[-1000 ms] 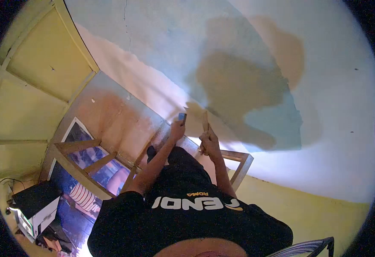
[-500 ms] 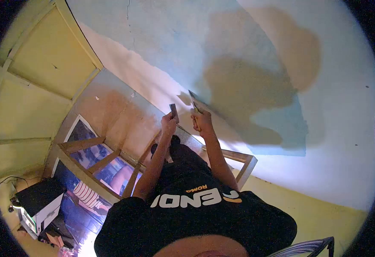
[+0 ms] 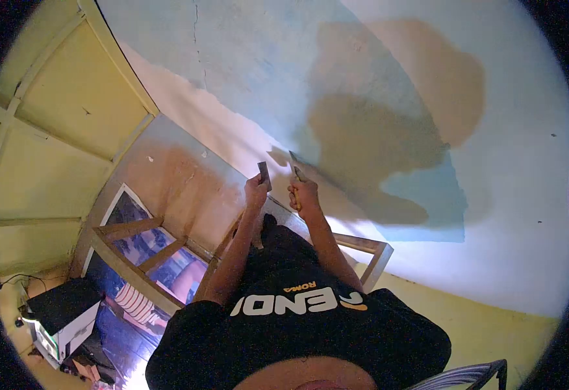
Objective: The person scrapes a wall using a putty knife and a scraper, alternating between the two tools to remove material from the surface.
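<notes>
My right hand (image 3: 306, 197) is closed around the yellowish handle of a putty knife (image 3: 293, 162), whose thin blade points up right beside the wall (image 3: 252, 58). My left hand (image 3: 256, 194) grips a scraper (image 3: 264, 173) with a dark rectangular blade standing upright; the fingers cover its lower part. Both tools are held close together, in front of the slanted border where the pale blue coat meets a whitish strip. Shadows of my head and arms fall across this painted area.
Wooden frame bars (image 3: 132, 268) stand at my left, with another wooden piece (image 3: 379, 263) by my right elbow. A large printed poster (image 3: 122, 208) lies beyond the bars. At lower left is a black-topped white machine (image 3: 67, 309). Yellow panels (image 3: 50, 156) rise on the left.
Both hands and their tools appear slightly lower in the view, the right one by a little more. The camera has tilted slightly. Each hand keeps its grip.
</notes>
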Demonstrator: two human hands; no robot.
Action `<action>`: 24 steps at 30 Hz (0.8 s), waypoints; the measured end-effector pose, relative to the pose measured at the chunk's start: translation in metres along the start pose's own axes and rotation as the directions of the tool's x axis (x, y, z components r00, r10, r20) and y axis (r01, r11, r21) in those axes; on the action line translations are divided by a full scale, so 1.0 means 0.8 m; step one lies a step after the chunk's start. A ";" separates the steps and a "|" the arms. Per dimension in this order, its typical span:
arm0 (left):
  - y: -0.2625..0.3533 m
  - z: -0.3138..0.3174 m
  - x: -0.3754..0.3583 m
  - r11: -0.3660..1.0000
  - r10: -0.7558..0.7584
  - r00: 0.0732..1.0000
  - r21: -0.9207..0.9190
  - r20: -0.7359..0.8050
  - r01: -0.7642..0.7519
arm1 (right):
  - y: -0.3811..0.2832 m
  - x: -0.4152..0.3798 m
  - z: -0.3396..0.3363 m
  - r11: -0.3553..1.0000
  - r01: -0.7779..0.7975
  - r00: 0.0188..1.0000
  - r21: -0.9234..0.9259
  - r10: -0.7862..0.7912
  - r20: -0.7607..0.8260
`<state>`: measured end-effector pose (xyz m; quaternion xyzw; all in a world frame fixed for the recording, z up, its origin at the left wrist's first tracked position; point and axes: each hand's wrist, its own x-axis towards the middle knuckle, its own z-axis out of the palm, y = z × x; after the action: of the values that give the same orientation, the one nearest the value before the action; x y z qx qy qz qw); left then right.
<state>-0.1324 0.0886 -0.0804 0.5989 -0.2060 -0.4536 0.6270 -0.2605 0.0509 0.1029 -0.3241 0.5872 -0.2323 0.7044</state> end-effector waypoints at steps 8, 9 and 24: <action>0.045 0.000 -0.018 0.998 -0.019 0.998 0.064 0.054 0.016 | -0.007 -0.005 0.003 0.995 0.011 0.998 0.102 -0.017 0.058; 0.039 0.002 -0.018 0.997 -0.021 0.998 0.081 0.065 0.016 | -0.001 0.000 0.008 0.996 0.018 0.999 0.089 -0.022 0.049; 0.009 -0.008 -0.020 0.995 -0.006 0.999 0.098 0.037 0.003 | -0.016 -0.025 -0.023 0.989 -0.017 0.999 0.144 0.010 0.047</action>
<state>-0.1332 0.1042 -0.0704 0.6207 -0.2383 -0.4557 0.5919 -0.2819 0.0529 0.1235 -0.2737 0.5544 -0.2619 0.7411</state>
